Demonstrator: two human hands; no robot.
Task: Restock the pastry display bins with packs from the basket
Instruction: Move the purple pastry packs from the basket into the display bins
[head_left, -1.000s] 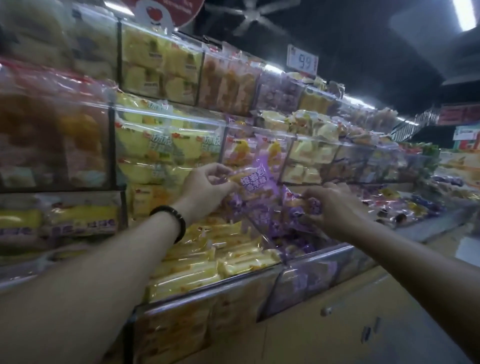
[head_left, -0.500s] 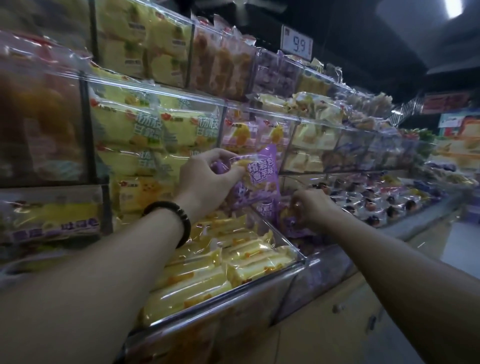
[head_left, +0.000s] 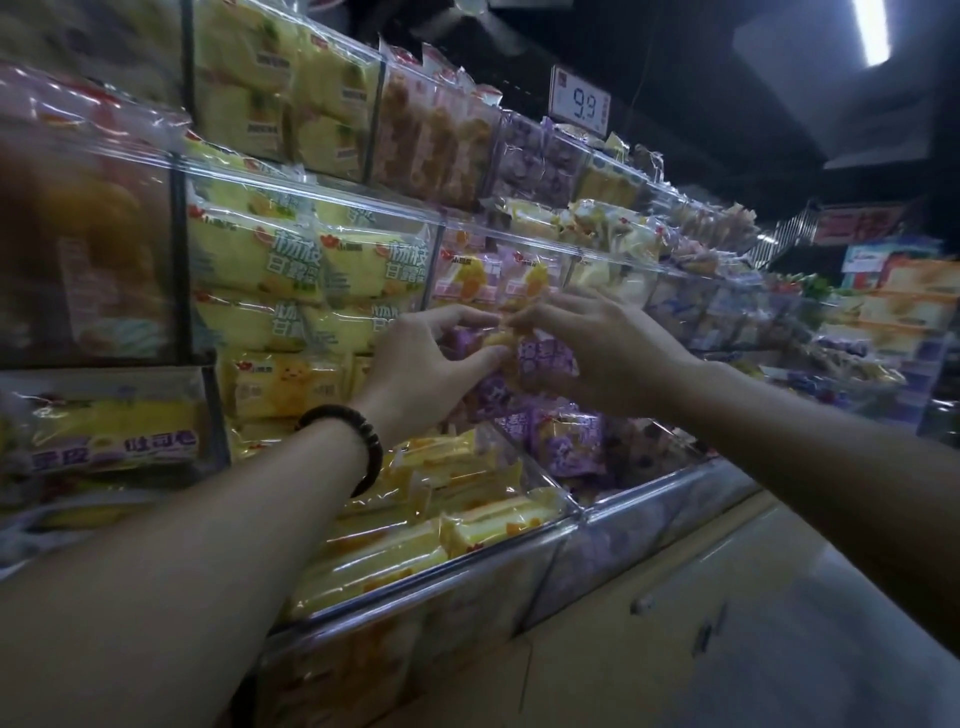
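Because the yellow cake packs (head_left: 441, 525) already filled the nearest clear bin (head_left: 519, 566), both hands worked above the neighbouring bin of purple packs (head_left: 571, 447). The left hand (head_left: 421, 374), a dark bracelet (head_left: 348, 441) at its wrist, pinched a purple pastry pack (head_left: 545, 358) between thumb and fingers; the right hand (head_left: 608, 343) gripped the same pack from the other side, apparently to align it for stacking. The pack was glossy, crinkled, purple-printed film. Behind stood tiered bins and a price sign (head_left: 581, 100).
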